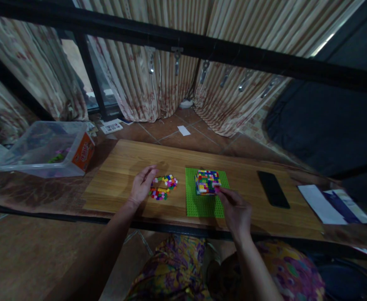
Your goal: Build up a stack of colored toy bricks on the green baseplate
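Observation:
A block built of many coloured toy bricks stands on a green studded baseplate. My right hand is at the block's near right corner, thumb and fingers pinched on a small pink brick. Whether that brick touches the block I cannot tell. Farther left, a pile of loose small bricks in mixed colours lies on the wooden board. My left hand hovers at the left side of this pile, fingers stretched out and loosely apart, with nothing visible in them.
A clear plastic tub with an orange label stands left of the board, a few coloured pieces inside. A black phone lies to the right, with white papers beyond it. Striped curtains and a dark bar are behind.

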{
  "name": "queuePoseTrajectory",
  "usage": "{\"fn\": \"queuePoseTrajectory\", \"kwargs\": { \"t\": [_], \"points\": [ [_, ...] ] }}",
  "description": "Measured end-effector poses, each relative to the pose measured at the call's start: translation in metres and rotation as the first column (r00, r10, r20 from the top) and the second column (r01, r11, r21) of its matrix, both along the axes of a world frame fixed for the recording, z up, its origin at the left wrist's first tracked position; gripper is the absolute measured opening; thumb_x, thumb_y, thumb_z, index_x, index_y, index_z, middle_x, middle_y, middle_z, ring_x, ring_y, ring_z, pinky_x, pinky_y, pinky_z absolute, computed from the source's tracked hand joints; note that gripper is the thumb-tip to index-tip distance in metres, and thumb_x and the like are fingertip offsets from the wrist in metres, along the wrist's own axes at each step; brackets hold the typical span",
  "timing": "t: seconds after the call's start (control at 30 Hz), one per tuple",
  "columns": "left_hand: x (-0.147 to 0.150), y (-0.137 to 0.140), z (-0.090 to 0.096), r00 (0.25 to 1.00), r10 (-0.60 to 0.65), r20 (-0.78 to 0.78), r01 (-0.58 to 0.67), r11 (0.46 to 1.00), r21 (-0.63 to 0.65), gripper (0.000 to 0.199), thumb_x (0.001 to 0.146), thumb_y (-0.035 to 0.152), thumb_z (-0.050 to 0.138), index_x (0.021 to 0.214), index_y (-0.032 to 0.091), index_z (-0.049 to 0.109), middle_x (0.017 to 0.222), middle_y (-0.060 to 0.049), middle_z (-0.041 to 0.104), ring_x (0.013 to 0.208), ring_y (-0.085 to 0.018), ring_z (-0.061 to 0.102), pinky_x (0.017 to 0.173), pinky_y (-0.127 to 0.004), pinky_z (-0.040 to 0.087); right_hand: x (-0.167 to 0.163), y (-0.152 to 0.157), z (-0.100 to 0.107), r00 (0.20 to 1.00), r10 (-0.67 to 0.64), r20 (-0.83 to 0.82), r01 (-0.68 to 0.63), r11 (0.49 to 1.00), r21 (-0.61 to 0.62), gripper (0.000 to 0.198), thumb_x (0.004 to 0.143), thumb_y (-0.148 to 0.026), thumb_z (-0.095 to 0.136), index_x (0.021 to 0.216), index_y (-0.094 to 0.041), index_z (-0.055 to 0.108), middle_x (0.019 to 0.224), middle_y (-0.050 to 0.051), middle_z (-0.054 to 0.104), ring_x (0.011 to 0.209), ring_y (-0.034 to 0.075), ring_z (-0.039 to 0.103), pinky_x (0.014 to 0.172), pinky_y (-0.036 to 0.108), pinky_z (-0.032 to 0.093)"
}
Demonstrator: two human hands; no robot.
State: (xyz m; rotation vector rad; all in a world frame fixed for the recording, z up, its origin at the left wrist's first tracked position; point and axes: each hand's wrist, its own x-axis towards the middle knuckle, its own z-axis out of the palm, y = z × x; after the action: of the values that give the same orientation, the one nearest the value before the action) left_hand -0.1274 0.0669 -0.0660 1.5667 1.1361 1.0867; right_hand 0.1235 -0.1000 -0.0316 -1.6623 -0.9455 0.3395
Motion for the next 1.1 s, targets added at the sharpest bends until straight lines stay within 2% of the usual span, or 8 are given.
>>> {"fn": "queuePoseTrajectory", "kwargs": {
  "t": [0.13, 0.23, 0.33, 0.47, 0.57, 0.83, 1.1],
  "points": [
    [0.001, 0.0, 0.001, 1.0, -0.005, 0.007, 0.005, 1.0, 0.005, 0.043, 0.086, 0.05, 0.052, 0.109, 0.017, 0.067, 0.106, -0.008, 0.072, 0.105, -0.023, 0.064, 0.093, -0.035, 0.049, -0.002, 0.015, 0.002, 0.975, 0.029, 0.22, -0.03, 1.0, 0.005, 0.016, 0.083, -0.03, 0.061, 0.088, -0.021, 0.074, 0.094, 0.007, 0.072, 0.091, 0.021, 0.067, 0.084, 0.036, 0.051],
    [0.001, 0.0, 0.0, 1.0, -0.006, 0.025, 0.007, 1.0, -0.016, 0.042, 0.085, 0.049, 0.055, 0.109, 0.017, 0.067, 0.105, -0.007, 0.072, 0.102, -0.022, 0.065, 0.089, -0.034, 0.051, -0.003, 0.021, -0.001, 0.918, 0.004, 0.396, -0.01, 1.0, 0.012, 0.017, 0.085, -0.026, 0.057, 0.087, -0.019, 0.072, 0.09, 0.007, 0.071, 0.086, 0.02, 0.066, 0.08, 0.034, 0.052],
    [0.002, 0.001, -0.005, 0.997, -0.007, 0.072, 0.011, 0.999, -0.052, 0.043, 0.082, 0.049, 0.06, 0.11, 0.017, 0.066, 0.103, -0.007, 0.072, 0.097, -0.022, 0.066, 0.083, -0.032, 0.054, -0.005, 0.022, -0.004, 0.886, -0.028, 0.464, 0.025, 1.0, 0.012, 0.016, 0.084, -0.023, 0.056, 0.085, -0.018, 0.071, 0.087, 0.007, 0.07, 0.084, 0.019, 0.065, 0.078, 0.032, 0.051],
    [0.002, 0.002, -0.011, 0.988, -0.029, 0.153, 0.041, 0.996, -0.074, 0.047, 0.079, 0.048, 0.065, 0.113, 0.016, 0.064, 0.101, -0.008, 0.071, 0.094, -0.022, 0.067, 0.078, -0.032, 0.055, -0.011, 0.022, -0.005, 0.875, -0.089, 0.475, 0.104, 0.995, -0.006, 0.015, 0.082, -0.022, 0.057, 0.084, -0.018, 0.071, 0.085, 0.006, 0.069, 0.081, 0.019, 0.065, 0.074, 0.031, 0.051],
    [0.002, 0.002, -0.013, 0.982, -0.039, 0.183, 0.053, 0.996, -0.072, 0.047, 0.076, 0.047, 0.067, 0.112, 0.016, 0.064, 0.101, -0.008, 0.071, 0.093, -0.022, 0.066, 0.079, -0.033, 0.055, -0.014, 0.022, -0.005, 0.886, -0.119, 0.448, 0.138, 0.99, -0.011, 0.015, 0.081, -0.023, 0.058, 0.084, -0.018, 0.072, 0.084, 0.007, 0.07, 0.082, 0.02, 0.065, 0.077, 0.033, 0.05],
    [0.003, 0.001, -0.011, 0.989, -0.034, 0.143, 0.041, 0.998, -0.042, 0.041, 0.077, 0.041, 0.067, 0.109, 0.016, 0.064, 0.099, -0.008, 0.07, 0.094, -0.021, 0.066, 0.088, -0.036, 0.051, -0.013, 0.023, -0.01, 0.917, -0.127, 0.378, 0.138, 0.99, -0.002, 0.017, 0.08, -0.028, 0.06, 0.081, -0.018, 0.074, 0.087, 0.008, 0.073, 0.083, 0.022, 0.066, 0.079, 0.035, 0.049],
    [0.003, 0.002, -0.012, 0.992, -0.039, 0.122, 0.044, 0.999, -0.033, 0.039, 0.078, 0.039, 0.066, 0.109, 0.017, 0.065, 0.1, -0.007, 0.071, 0.094, -0.021, 0.066, 0.09, -0.036, 0.05, -0.014, 0.025, -0.013, 0.872, -0.19, 0.451, 0.208, 0.978, 0.011, 0.015, 0.08, -0.024, 0.059, 0.08, -0.018, 0.073, 0.081, 0.007, 0.072, 0.08, 0.022, 0.065, 0.079, 0.035, 0.048]
  ]
}}
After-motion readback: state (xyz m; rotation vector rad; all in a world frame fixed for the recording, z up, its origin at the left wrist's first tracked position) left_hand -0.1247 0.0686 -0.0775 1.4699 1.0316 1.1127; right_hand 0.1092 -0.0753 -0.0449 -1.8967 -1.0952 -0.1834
